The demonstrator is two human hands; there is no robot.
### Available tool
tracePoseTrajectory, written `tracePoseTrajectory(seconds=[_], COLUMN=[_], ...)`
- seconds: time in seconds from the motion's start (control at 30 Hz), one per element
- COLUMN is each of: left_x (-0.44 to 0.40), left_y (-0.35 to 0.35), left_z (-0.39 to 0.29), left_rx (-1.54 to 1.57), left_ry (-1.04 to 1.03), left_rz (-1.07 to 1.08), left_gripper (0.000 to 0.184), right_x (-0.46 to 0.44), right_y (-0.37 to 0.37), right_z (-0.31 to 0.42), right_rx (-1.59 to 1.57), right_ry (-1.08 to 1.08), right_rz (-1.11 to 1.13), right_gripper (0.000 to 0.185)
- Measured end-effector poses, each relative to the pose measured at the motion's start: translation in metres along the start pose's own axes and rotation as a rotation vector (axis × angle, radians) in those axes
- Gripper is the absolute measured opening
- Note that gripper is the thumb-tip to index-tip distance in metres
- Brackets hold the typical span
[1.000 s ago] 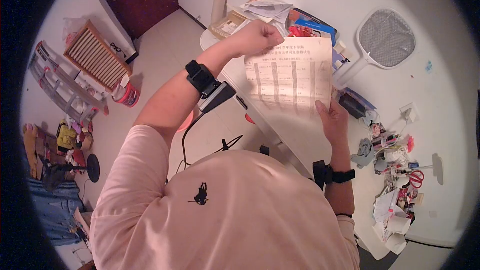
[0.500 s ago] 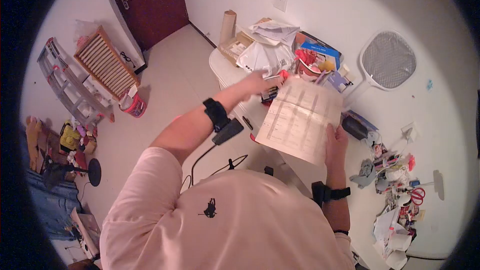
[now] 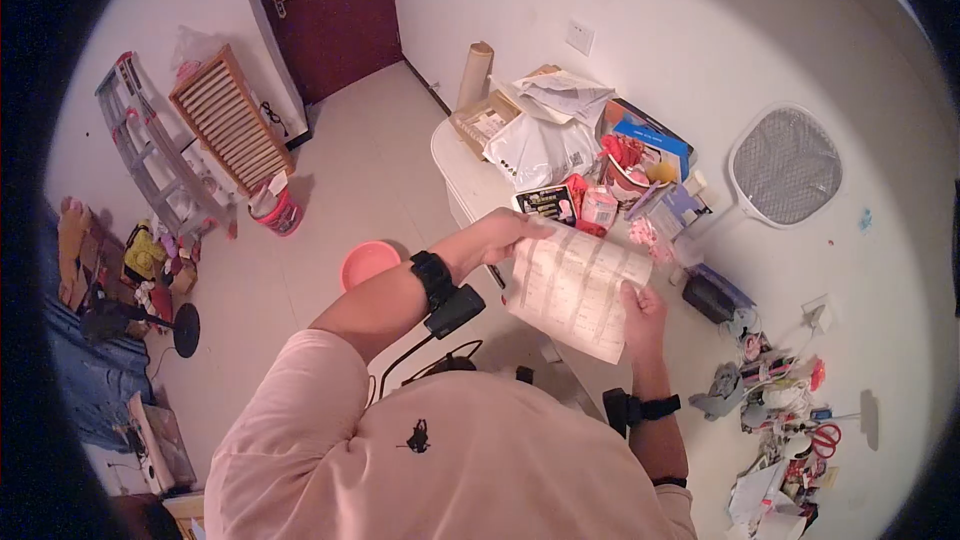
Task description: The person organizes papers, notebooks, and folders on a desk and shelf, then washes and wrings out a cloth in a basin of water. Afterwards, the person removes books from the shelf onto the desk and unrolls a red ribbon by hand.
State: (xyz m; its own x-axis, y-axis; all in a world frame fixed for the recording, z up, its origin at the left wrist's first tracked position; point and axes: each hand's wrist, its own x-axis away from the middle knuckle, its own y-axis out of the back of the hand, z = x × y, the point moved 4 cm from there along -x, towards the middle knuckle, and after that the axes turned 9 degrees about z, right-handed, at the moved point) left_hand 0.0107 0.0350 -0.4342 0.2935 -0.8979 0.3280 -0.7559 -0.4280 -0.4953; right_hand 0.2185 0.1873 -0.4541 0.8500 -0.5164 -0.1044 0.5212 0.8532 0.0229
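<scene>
A sheet of paper (image 3: 570, 290) printed with a faint grid of rows and columns is held up in front of my body, over the table edge. My left hand (image 3: 508, 232) grips its upper left corner, the fingers partly hidden. On the opposite side, my right hand (image 3: 643, 312) pinches the right edge with the thumb on the printed face. Just beyond the sheet lie a black box with pale print (image 3: 545, 204) and a pink-labelled container (image 3: 599, 208).
The white table (image 3: 455, 155) carries a plastic-wrapped package (image 3: 540, 148), a blue box (image 3: 650, 140) and a dark case (image 3: 712, 297). A mesh racket (image 3: 787, 168) stands against the wall. Red scissors (image 3: 826, 440) lie among clutter. A pink basin (image 3: 370, 265) is on the floor.
My left hand has come from above the tabletop items to the sheet's upper left corner. The sheet has moved closer to my body, uncovering the black box and pink-labelled container. The view has shifted.
</scene>
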Motion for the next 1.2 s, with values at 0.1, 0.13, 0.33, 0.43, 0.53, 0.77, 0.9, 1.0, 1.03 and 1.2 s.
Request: tracePoseTrajectory(seconds=[0.1,0.13,0.33,0.43,0.53,0.77,0.9,1.0,1.03,1.2], left_x=[0.008,0.011,-0.013,-0.01,-0.013,-0.021,-0.024,-0.027,-0.027,-0.046], left_y=[0.019,0.027,0.122,0.142,0.166,0.231,0.27,0.286,0.285,0.281], left_z=[-0.004,-0.011,-0.027,-0.049,-0.073,-0.139,-0.182,-0.204,-0.211,-0.218], left_rx=[-0.204,-0.35,-0.286,-0.318,-0.439,-0.418,-0.394,-0.355,-0.328,-0.336], left_ry=[-0.019,-0.036,-0.167,-0.161,-0.124,-0.138,-0.265,-0.338,-0.329,-0.444], left_rz=[-0.135,-0.23,-0.229,-0.149,-0.027,0.149,0.035,-0.056,-0.098,-0.153], left_gripper=[0.03,0.028,0.026,0.033,0.037,0.043,0.039,0.038,0.036,0.03], right_x=[-0.016,-0.026,-0.118,-0.183,-0.25,-0.379,-0.38,-0.34,-0.33,-0.326], right_y=[-0.012,-0.011,-0.034,-0.062,-0.093,-0.124,-0.114,-0.117,-0.116,-0.153], right_z=[-0.003,-0.006,0.045,0.061,0.053,0.022,0.096,0.169,0.183,0.173], right_rx=[-0.038,0.171,0.816,1.168,1.37,1.623,1.502,1.058,0.837,0.537], right_ry=[-0.024,-0.104,0.349,0.446,0.44,0.412,0.648,0.654,0.554,0.024], right_rz=[0.06,0.091,0.021,0.041,0.065,0.029,-0.408,-0.393,-0.36,0.111], right_gripper=[0.022,0.022,0.024,0.029,0.031,0.03,0.024,0.02,0.019,0.016])
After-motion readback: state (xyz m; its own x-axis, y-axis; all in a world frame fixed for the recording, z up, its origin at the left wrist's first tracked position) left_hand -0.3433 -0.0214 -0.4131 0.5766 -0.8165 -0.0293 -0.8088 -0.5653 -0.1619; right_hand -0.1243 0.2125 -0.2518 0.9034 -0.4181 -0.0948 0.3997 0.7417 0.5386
